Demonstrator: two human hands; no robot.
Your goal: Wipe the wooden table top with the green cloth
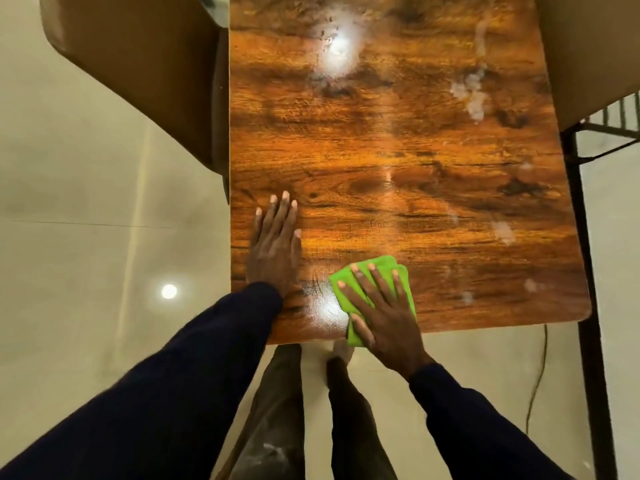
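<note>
Pressing the folded bright-green cloth under the spread-fingered right hand, with the flat left hand bracing, best sweep beyond the fingertips toward the whitish smears on the glossy wooden table top.

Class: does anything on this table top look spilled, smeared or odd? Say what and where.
Yes: whitish smears mark the table at far right, with smaller spots down the right side. They break the wood grain. The cloth, under the right hand, lies apart from them.

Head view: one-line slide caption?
Right hand presses green cloth on wooden table; left hand rests flat beside it.
</note>
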